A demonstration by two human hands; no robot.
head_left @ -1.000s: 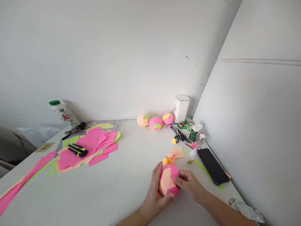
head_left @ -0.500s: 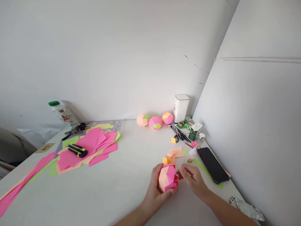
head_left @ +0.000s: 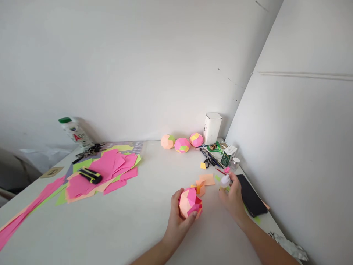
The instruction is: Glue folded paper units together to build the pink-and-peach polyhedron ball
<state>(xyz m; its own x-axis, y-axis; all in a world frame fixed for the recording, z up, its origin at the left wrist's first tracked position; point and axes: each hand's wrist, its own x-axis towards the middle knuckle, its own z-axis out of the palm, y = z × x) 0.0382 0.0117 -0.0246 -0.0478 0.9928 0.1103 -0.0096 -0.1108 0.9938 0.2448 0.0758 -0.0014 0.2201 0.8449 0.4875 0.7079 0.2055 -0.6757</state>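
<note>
My left hand (head_left: 177,213) is wrapped round a pink and peach faceted paper ball (head_left: 188,203), its thumb pressed near an open gap on the ball's right side. Farther right, my right hand (head_left: 234,197) has its thumb and fingers around a small white-capped bottle (head_left: 225,179), whose lower part they largely hide. Just behind the held ball lie folded orange paper pieces (head_left: 200,188) and a flat peach sheet (head_left: 208,179).
Three finished-looking paper balls (head_left: 182,145) line the wall beside a white container (head_left: 212,129). Scissors (head_left: 206,162), pens and a jar (head_left: 235,162) crowd the right corner, near a black phone (head_left: 252,197). Leftward are pink paper sheets (head_left: 110,165), a utility knife (head_left: 90,175) and a bottle (head_left: 75,134).
My right hand has left the paper ball and moved right to the small white-capped bottle. My left hand has shifted slightly left with the ball.
</note>
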